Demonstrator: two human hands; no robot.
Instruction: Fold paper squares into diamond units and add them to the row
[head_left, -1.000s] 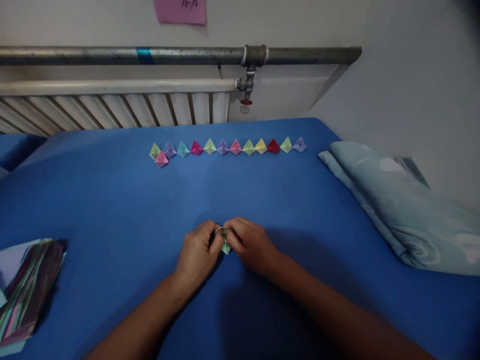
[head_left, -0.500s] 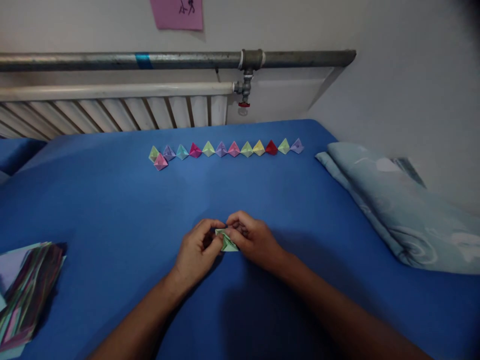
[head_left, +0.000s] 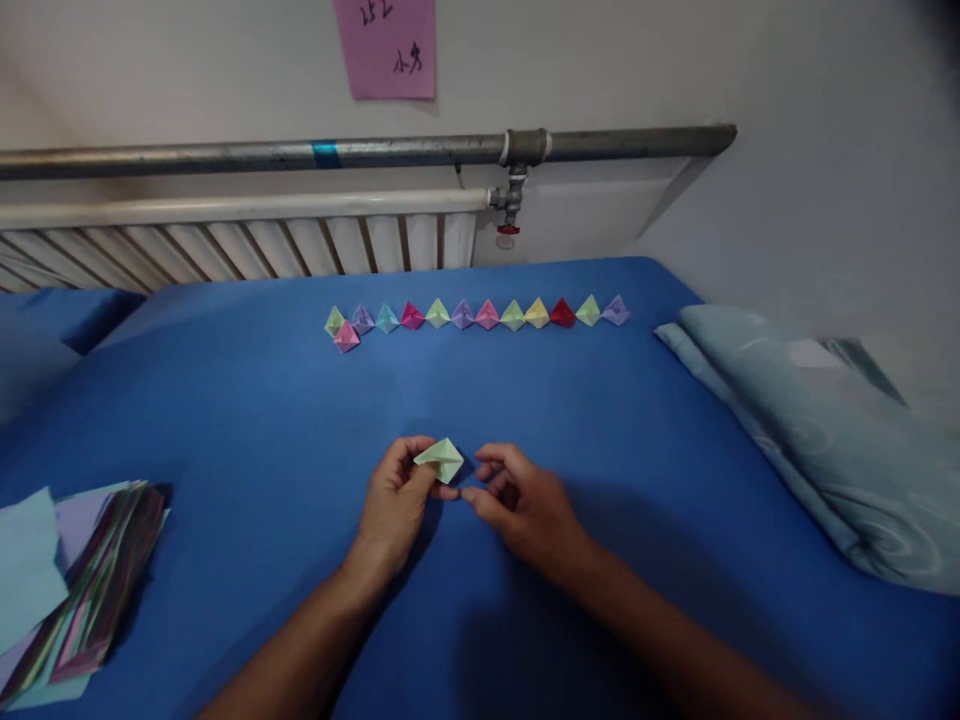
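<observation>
A blue-sheeted bed (head_left: 225, 420) fills most of the view. A pale folded blanket (head_left: 810, 450) lies along its right side and runs out of the picture at the right edge. Behind the bed stand a white radiator (head_left: 225, 245) and a grey pipe (head_left: 225, 157). Above them a pink note (head_left: 386, 45) is cut off at the top, and its writing is too small to read.

At the lower left a loose stack of coloured paper (head_left: 82, 590) is partly cropped by the edge. Near the far side of the bed lies a row of small folded paper shapes (head_left: 487, 314), with one pink piece set just in front of its left end.

Both forearms reach in from below and meet near the middle. The left hand (head_left: 394, 505) rests on the sheet with its fingers curled upward, its grip closed on a light green folded paper shape (head_left: 442, 458). The shape sits at the fingertips, raised just above the sheet and pointing right. How the fingers pinch its underside is hidden.

The right hand (head_left: 525, 505) lies just beside it, knuckles up and fingers loosely bent. Its grip is empty, and its fingertips sit near the left hand's, below the shape.
</observation>
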